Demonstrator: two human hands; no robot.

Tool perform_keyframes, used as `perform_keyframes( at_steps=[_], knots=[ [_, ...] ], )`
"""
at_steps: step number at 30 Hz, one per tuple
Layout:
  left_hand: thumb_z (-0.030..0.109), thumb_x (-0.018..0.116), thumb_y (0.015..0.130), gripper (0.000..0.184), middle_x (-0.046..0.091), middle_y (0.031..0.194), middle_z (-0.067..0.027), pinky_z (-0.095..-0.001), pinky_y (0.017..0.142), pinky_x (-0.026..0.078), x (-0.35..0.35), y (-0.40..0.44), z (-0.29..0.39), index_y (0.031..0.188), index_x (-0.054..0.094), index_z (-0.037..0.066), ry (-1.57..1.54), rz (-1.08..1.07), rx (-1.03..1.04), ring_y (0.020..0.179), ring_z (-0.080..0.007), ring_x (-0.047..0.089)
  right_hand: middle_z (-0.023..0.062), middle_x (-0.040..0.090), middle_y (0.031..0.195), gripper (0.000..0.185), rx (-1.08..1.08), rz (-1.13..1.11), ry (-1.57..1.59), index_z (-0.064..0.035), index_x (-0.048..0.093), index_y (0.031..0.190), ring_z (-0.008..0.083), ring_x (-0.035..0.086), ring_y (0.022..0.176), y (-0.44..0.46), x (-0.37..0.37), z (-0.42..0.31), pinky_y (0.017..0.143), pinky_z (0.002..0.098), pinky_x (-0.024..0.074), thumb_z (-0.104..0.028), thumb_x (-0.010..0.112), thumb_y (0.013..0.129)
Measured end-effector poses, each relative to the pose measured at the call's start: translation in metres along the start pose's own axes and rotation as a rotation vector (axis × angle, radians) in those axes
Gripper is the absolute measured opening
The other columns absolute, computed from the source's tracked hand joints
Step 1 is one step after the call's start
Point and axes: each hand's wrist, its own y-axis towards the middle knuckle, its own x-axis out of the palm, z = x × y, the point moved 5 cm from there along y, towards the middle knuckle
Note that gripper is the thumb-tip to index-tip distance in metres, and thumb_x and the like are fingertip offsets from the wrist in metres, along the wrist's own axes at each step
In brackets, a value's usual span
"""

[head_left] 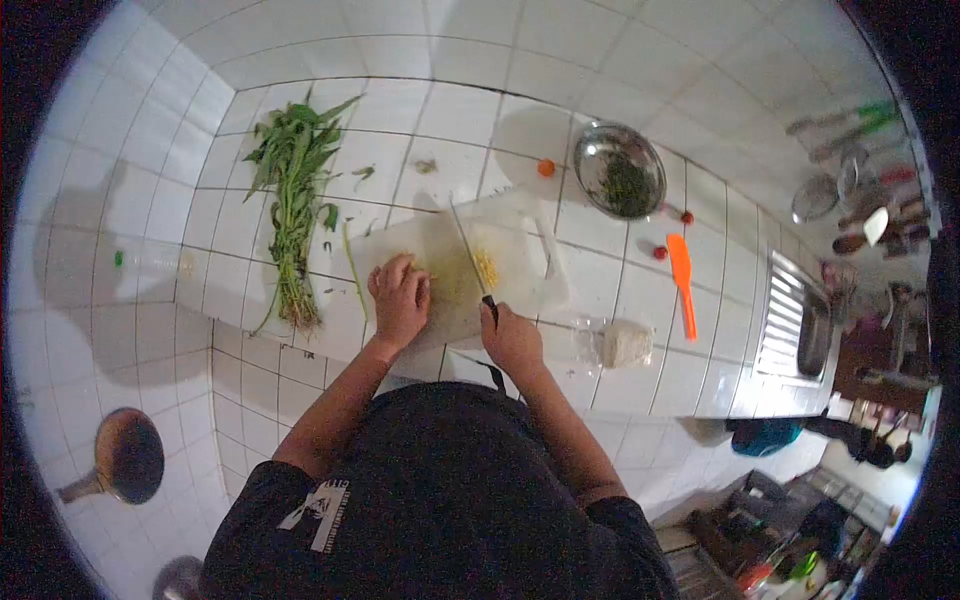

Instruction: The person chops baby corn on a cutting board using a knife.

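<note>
A white cutting board [520, 285] lies on the tiled counter before me. My right hand [512, 340] is closed round the black handle of a knife [466, 240], whose blade points away across the board. Just right of the blade sits a small heap of finely chopped yellow pieces [486, 268]. My left hand [400, 298] rests on the board's left part, its fingers bent and drawn together over some yellow food [422, 268]. Most of that food is hidden beneath the fingertips, and I cannot tell its kind.
Leafy green stalks [290, 215] lie left. A metal bowl [648, 160] of chopped greens stands back right, near a tomato [546, 168] and two small red fruits. An orange spatula [682, 285] and a plastic-wrapped pale block [627, 345] lie right. Utensils [860, 190] hang beyond.
</note>
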Motion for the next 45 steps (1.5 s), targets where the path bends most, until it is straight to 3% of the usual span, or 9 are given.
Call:
perform_keyframes(
  at_steps=[11,14,16,19,23,25,28,30,45],
  knots=[
    [0.017,0.071,0.083,0.018,0.056,0.131,-0.0068,-0.0516,0.105,0.032,0.035,-0.003,-0.004,0.1,0.068,0.012,-0.006,0.022,-0.014,0.124,-0.031,0.051,0.0296,0.067,0.077,0.032,-0.119,-0.035,0.206,-0.0048,0.048,0.113,0.051,0.066,0.074,-0.013,0.002,-0.014,0.066,0.0612,0.0507,-0.035,0.05,0.103],
    [0.018,0.07,0.084,0.017,0.057,0.13,-0.0059,-0.0528,0.107,0.032,0.03,-0.001,0.002,0.099,0.068,0.01,-0.011,0.07,-0.052,0.124,-0.0305,0.051,0.0313,0.067,0.082,0.035,-0.143,-0.079,0.223,-0.0067,0.047,0.129,0.0509,0.066,0.078,-0.015,-0.006,-0.027,0.069,0.0609,0.0512,-0.03,0.05,0.103],
    [0.02,0.071,0.084,0.018,0.058,0.128,-0.0081,-0.0547,0.107,0.032,0.033,-0.002,-0.003,0.097,0.068,0.009,0.019,0.122,-0.002,0.124,-0.0315,0.052,0.0325,0.067,0.085,0.048,-0.248,-0.074,0.2,-0.0112,0.038,0.147,0.0509,0.067,0.082,-0.016,-0.009,-0.033,0.072,0.0606,0.0515,-0.025,0.049,0.102],
    [0.02,0.072,0.083,0.018,0.059,0.126,-0.0099,-0.0567,0.107,0.031,0.007,0.002,0.017,0.097,0.068,0.009,-0.09,0.13,-0.012,0.125,-0.0319,0.052,0.0321,0.068,0.085,0.055,-0.255,-0.156,0.082,-0.0154,0.03,0.154,0.0509,0.067,0.082,-0.012,-0.004,-0.038,0.072,0.0605,0.0518,-0.021,0.048,0.102],
    [0.019,0.072,0.084,0.017,0.057,0.126,-0.0107,-0.0579,0.11,0.029,0.013,0.001,0.016,0.097,0.067,0.009,-0.03,0.058,-0.04,0.126,-0.032,0.051,0.0285,0.069,0.084,0.058,-0.303,-0.146,0.039,-0.0131,0.026,0.155,0.0463,0.069,0.075,-0.012,0.0,-0.045,0.07,0.0588,0.0551,-0.022,0.047,0.102],
    [0.019,0.073,0.084,0.022,0.059,0.127,-0.0135,-0.0606,0.11,0.03,0.011,0.0,0.014,0.101,0.068,0.007,-0.064,0.072,-0.038,0.126,-0.0379,0.051,0.028,0.069,0.083,0.058,-0.281,-0.131,0.04,-0.0136,0.026,0.155,0.0463,0.069,0.074,-0.01,-0.001,-0.047,0.069,0.0587,0.0552,-0.02,0.047,0.101],
    [0.021,0.072,0.084,0.024,0.057,0.13,-0.014,-0.0611,0.112,0.028,0.016,-0.001,0.012,0.103,0.068,0.007,-0.082,-0.001,-0.098,0.129,-0.0375,0.049,0.0273,0.069,0.082,0.059,-0.245,-0.158,0.02,-0.0128,0.026,0.155,0.0457,0.069,0.074,-0.009,-0.002,-0.052,0.066,0.058,0.0558,-0.018,0.048,0.1],
    [0.018,0.069,0.087,0.016,0.056,0.128,-0.0089,-0.0574,0.113,0.026,0.015,-0.002,0.01,0.1,0.068,0.009,-0.077,0.04,-0.092,0.129,-0.029,0.049,0.0285,0.069,0.088,0.057,-0.245,-0.156,0.026,-0.0128,0.028,0.154,0.0476,0.068,0.076,-0.003,0.008,-0.048,0.069,0.0585,0.055,-0.019,0.047,0.1],
    [0.019,0.071,0.084,0.025,0.055,0.126,-0.0106,-0.0595,0.113,0.027,0.018,-0.002,0.008,0.105,0.067,0.007,-0.092,0.03,-0.072,0.129,-0.031,0.049,0.0295,0.07,0.097,0.057,-0.22,-0.219,-0.022,-0.0144,0.027,0.153,0.0493,0.068,0.078,0.001,0.011,-0.056,0.069,0.0602,0.0543,-0.021,0.048,0.101]
  ],
)
